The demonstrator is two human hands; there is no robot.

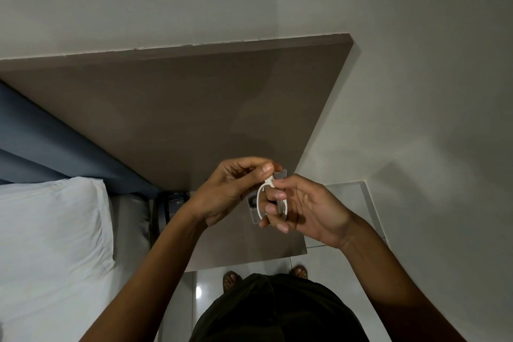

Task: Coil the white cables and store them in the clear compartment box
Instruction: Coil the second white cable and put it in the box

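Left hand (236, 189) has a narrow pinch grip on the plug end of the white cable (259, 203), and the right hand (299, 211) has the loops wound round its fingers (273, 209), held just above the clear box (254, 212) on the brown surface (194, 119). Looks light, thin and springy, so I'd pinch where the loops cross or it'll uncoil. I count one cable and one box, mostly hidden by the hands.

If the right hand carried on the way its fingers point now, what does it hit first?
Probably the left hand: the right hand points left across the white cable loop toward it. Depth unclear.
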